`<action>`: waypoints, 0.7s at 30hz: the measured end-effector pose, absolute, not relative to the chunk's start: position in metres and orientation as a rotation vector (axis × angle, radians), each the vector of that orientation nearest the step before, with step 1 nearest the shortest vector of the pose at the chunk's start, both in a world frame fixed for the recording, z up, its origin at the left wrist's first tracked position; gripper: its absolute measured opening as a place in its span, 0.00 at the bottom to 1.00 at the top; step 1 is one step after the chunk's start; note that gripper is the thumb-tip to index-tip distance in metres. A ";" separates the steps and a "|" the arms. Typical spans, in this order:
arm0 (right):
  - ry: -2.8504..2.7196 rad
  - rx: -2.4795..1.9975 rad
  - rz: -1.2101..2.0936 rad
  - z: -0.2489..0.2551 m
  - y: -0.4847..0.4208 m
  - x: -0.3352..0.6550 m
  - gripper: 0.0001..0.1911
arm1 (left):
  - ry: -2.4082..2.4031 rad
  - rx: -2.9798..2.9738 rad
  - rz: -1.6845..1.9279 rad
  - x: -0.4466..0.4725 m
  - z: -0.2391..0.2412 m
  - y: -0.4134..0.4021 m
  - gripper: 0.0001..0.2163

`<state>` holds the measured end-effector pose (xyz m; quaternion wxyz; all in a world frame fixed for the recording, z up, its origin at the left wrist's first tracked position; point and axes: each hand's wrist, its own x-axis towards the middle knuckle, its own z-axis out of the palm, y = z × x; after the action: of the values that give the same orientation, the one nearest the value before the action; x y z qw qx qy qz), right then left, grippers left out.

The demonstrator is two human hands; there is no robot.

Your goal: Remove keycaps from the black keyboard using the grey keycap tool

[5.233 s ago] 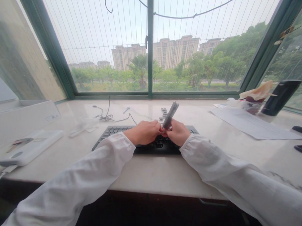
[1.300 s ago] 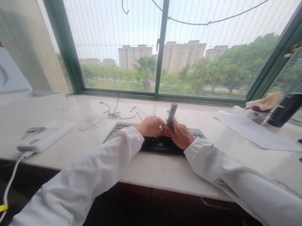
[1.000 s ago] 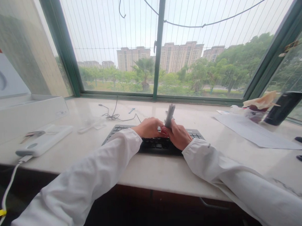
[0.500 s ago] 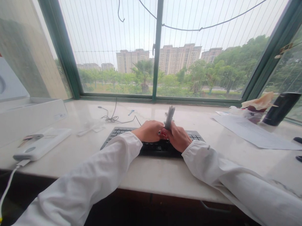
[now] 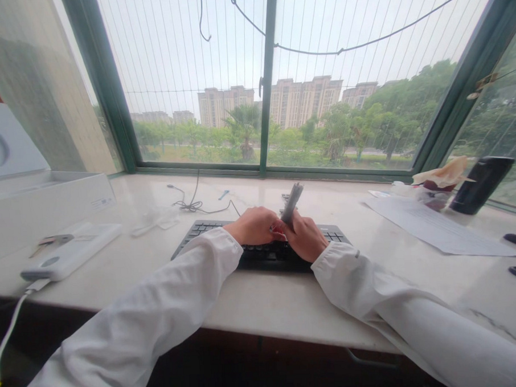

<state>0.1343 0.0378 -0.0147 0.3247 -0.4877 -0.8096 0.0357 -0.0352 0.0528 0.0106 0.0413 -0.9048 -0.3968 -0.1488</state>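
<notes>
My right hand (image 5: 306, 235) is closed around a slim grey bar-like tool (image 5: 293, 201), which sticks up and leans slightly right. I cannot make out what kind of tool it is, since its lower end is hidden by my fingers. My left hand (image 5: 256, 225) is closed, its fingertips pinched together against the right fingers. Whatever it pinches is hidden. Both hands are over a black keyboard (image 5: 265, 260) on the pale tabletop, covering its middle. Key rows show at its left and right ends.
A thin black cable (image 5: 192, 206) lies coiled behind the keyboard. To the left are a white power bank (image 5: 79, 252) with keys (image 5: 52, 241) on it and a white box (image 5: 48, 197). Paper sheets (image 5: 434, 223) and a black cylinder (image 5: 482, 185) stand right.
The grey tool's upper end has tilted a little to the right. Red showing between the fingers before is now mostly hidden. Both hands stay over the keyboard.
</notes>
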 end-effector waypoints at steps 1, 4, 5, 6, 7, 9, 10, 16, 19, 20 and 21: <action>-2.119 -1.275 0.105 -0.014 0.038 0.134 0.09 | -1.224 -2.763 -0.441 -0.035 0.010 0.053 0.08; -2.118 -1.289 0.116 -0.014 0.037 0.134 0.10 | -1.244 -2.756 -0.418 -0.035 0.010 0.052 0.09; -2.119 -1.282 0.115 -0.013 0.037 0.134 0.10 | -1.230 -2.769 -0.428 -0.035 0.009 0.052 0.09; -2.121 -1.265 0.114 -0.013 0.037 0.134 0.10 | -1.207 -2.786 -0.447 -0.036 0.009 0.052 0.08; -2.124 -1.243 0.111 -0.013 0.037 0.134 0.11 | -1.181 -2.803 -0.471 -0.036 0.009 0.052 0.07; -2.136 -1.210 0.100 -0.012 0.038 0.134 0.11 | -1.138 -2.827 -0.511 -0.037 0.007 0.053 0.07; -2.141 -1.213 0.090 -0.012 0.038 0.134 0.11 | -1.126 -2.832 -0.522 -0.037 0.006 0.054 0.07; -2.123 -1.329 0.063 -0.011 0.039 0.132 0.11 | -1.095 -2.819 -0.542 -0.039 0.002 0.059 0.07; -2.115 -1.349 0.055 -0.011 0.040 0.131 0.12 | -1.112 -2.831 -0.523 -0.040 0.003 0.059 0.11; -2.110 -1.358 0.050 -0.011 0.040 0.131 0.11 | -1.116 -2.833 -0.515 -0.041 0.003 0.059 0.12; -2.108 -1.363 0.051 -0.012 0.040 0.131 0.11 | -1.116 -2.837 -0.506 -0.041 0.004 0.059 0.13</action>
<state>0.1313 0.0402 -0.0116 0.3103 -0.5160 -0.7981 0.0192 -0.0412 0.0591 0.0039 0.0258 -0.9177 -0.3610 -0.1637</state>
